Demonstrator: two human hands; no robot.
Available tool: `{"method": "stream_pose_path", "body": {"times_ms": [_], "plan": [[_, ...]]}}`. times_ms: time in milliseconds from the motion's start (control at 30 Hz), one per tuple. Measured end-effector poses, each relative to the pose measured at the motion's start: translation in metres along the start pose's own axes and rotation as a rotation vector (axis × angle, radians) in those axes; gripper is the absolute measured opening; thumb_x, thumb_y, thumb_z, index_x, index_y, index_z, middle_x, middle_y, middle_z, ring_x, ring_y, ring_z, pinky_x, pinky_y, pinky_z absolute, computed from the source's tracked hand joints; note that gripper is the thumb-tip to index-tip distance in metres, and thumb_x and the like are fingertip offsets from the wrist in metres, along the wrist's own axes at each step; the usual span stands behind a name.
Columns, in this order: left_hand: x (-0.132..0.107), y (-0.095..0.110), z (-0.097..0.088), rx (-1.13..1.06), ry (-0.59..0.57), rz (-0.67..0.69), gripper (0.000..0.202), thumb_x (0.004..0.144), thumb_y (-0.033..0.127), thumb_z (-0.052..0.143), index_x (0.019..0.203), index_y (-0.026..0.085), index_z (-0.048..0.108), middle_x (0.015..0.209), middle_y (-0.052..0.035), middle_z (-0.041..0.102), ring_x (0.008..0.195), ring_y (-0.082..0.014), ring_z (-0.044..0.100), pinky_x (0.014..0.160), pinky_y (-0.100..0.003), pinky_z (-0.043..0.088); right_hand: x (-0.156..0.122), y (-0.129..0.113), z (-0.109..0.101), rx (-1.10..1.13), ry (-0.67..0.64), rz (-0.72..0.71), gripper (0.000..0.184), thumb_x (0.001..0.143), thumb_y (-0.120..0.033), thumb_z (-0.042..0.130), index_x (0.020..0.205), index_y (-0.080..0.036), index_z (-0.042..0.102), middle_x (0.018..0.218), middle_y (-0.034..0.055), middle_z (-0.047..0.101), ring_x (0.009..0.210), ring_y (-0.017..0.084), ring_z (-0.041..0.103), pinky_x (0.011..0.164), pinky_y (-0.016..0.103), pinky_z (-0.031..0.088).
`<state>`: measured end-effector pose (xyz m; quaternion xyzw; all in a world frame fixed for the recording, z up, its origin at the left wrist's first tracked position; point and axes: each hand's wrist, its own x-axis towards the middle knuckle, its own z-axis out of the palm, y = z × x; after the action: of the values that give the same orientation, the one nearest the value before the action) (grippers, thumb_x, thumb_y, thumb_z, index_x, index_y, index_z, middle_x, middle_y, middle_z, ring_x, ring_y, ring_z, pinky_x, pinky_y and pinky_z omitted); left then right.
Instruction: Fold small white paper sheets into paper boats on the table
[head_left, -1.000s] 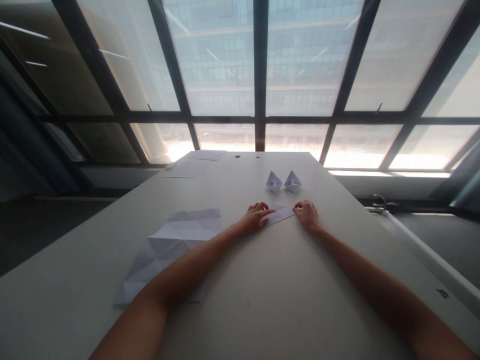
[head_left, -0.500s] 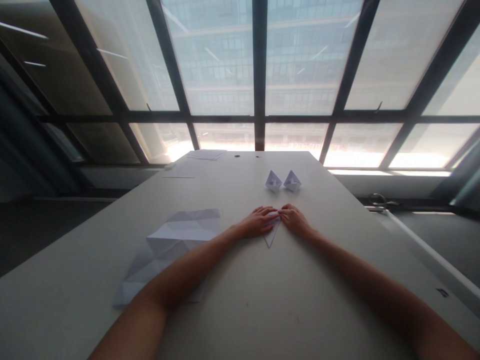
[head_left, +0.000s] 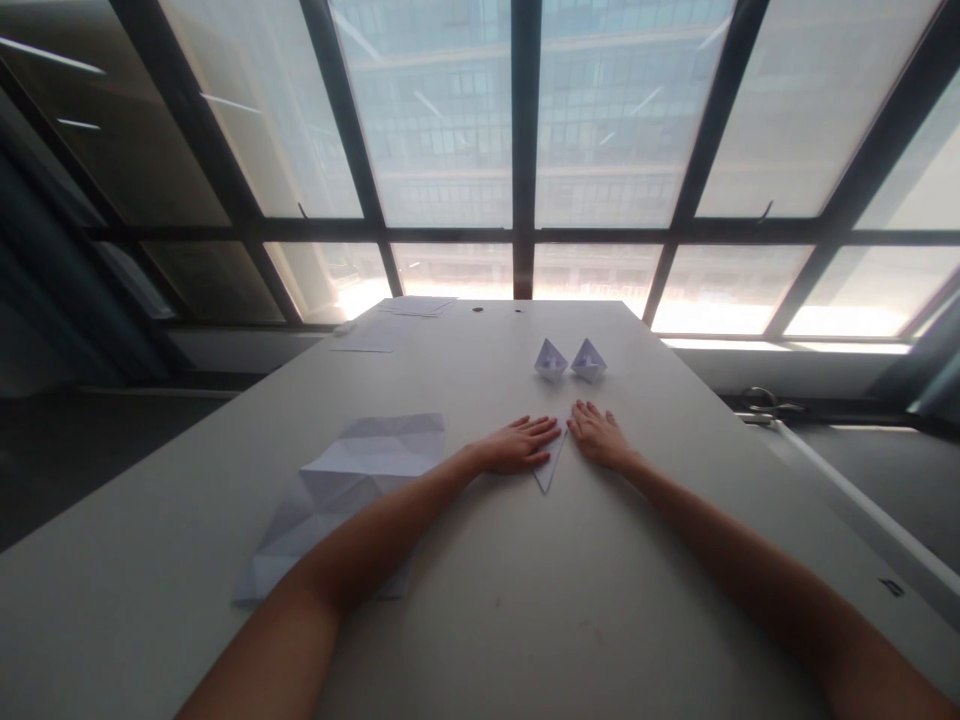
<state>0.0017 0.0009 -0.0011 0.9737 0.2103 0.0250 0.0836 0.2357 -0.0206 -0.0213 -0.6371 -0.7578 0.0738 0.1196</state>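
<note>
White tabletop (head_left: 480,640) spread beneath everything, creased paper (head_left: 394,440) lying toward its left. The left hand (head_left: 517,445) rested stretched flat, and the right hand (head_left: 596,436) lay unclenched. Two paper boats (head_left: 551,364) stood beyond them. Folded paper (head_left: 552,462), its tip pointing away from the boats, lay partly under the left hand, just beside the right.

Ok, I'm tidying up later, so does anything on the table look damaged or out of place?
Nothing looks spilled or torn. Only the creased paper stands out mildly: it lies uneven, partly hidden by the left forearm, while the two paper boats stand neatly side by side.
</note>
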Motion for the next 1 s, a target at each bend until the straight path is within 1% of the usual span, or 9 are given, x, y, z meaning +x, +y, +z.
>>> {"method": "stream_pose_path", "body": {"times_ms": [167,267,433,567,767,833,867,933,1000], "plan": [[-0.001,0.0,0.003,0.02,0.012,-0.049,0.062,0.103,0.05,0.03,0.157,0.026,0.015,0.163,-0.0093,0.015,0.15,-0.0247,0.015,0.12,-0.049,0.012,-0.001,0.0,0.001,0.069,0.128,0.019,0.059,0.1,-0.038,0.03,0.151,-0.007,0.033,0.157,0.0201,0.029,0.147,0.029,0.023,0.118,0.051,0.017],[0.0,0.002,0.004,0.033,0.014,-0.082,0.059,0.104,0.047,0.028,0.157,0.027,0.016,0.163,-0.0089,0.014,0.151,-0.0249,0.014,0.119,-0.052,0.012,-0.005,-0.012,0.003,0.14,0.184,-0.132,0.063,0.098,-0.04,0.038,0.152,-0.008,0.031,0.158,0.0189,0.028,0.148,0.026,0.021,0.119,0.044,0.017],[0.001,0.004,0.005,0.023,0.042,-0.065,0.055,0.103,0.037,0.037,0.155,0.03,0.021,0.163,-0.0075,0.015,0.151,-0.0239,0.009,0.118,-0.054,0.015,-0.015,-0.031,0.004,0.164,0.045,-0.404,0.076,0.094,-0.054,0.047,0.157,-0.02,0.02,0.163,0.0118,0.017,0.151,0.024,0.008,0.12,0.049,0.008],[0.001,0.001,0.008,0.043,0.033,-0.044,0.05,0.103,0.034,0.036,0.153,0.027,0.029,0.163,-0.0083,0.019,0.151,-0.0239,0.009,0.118,-0.055,0.013,-0.022,-0.03,-0.003,0.167,-0.077,-0.462,0.095,0.085,-0.067,0.056,0.158,-0.024,0.012,0.164,0.0109,0.007,0.151,0.026,0.0,0.119,0.052,0.002],[0.001,0.004,0.005,-0.015,0.064,-0.09,0.053,0.104,0.039,0.034,0.155,0.026,0.025,0.161,-0.0084,0.023,0.15,-0.0241,0.015,0.119,-0.053,0.011,-0.023,-0.025,-0.011,0.18,-0.185,-0.552,0.114,0.071,-0.069,0.07,0.158,-0.028,0.009,0.164,0.0104,0.004,0.151,0.03,-0.003,0.119,0.053,-0.004],[0.0,0.007,0.001,-0.017,0.07,-0.078,0.056,0.103,0.042,0.037,0.155,0.028,0.023,0.161,-0.0069,0.024,0.15,-0.0241,0.016,0.119,-0.052,0.01,-0.021,-0.026,-0.009,0.205,-0.15,-0.553,0.107,0.076,-0.066,0.068,0.158,-0.027,0.011,0.164,0.0105,0.009,0.151,0.029,0.002,0.12,0.051,0.0],[-0.001,0.009,0.0,-0.017,0.074,-0.071,0.058,0.102,0.045,0.039,0.155,0.029,0.023,0.162,-0.0061,0.023,0.15,-0.024,0.015,0.12,-0.052,0.01,-0.021,-0.026,-0.008,0.223,-0.115,-0.528,0.096,0.083,-0.062,0.062,0.158,-0.025,0.014,0.163,0.0107,0.013,0.151,0.027,0.007,0.12,0.05,0.004],[-0.001,0.011,-0.002,-0.018,0.08,-0.065,0.061,0.1,0.05,0.042,0.155,0.031,0.023,0.163,-0.0053,0.02,0.151,-0.0242,0.013,0.12,-0.052,0.011,-0.019,-0.028,-0.005,0.245,-0.035,-0.442,0.069,0.097,-0.053,0.041,0.156,-0.022,0.022,0.161,0.0109,0.023,0.149,0.023,0.018,0.12,0.046,0.013],[-0.002,0.012,-0.003,-0.021,0.079,-0.065,0.06,0.098,0.053,0.044,0.153,0.033,0.028,0.163,-0.005,0.019,0.151,-0.0244,0.012,0.119,-0.052,0.012,-0.016,-0.027,-0.002,0.214,0.003,-0.37,0.058,0.102,-0.046,0.025,0.154,-0.02,0.029,0.159,0.0108,0.029,0.147,0.021,0.025,0.12,0.044,0.017]]}}
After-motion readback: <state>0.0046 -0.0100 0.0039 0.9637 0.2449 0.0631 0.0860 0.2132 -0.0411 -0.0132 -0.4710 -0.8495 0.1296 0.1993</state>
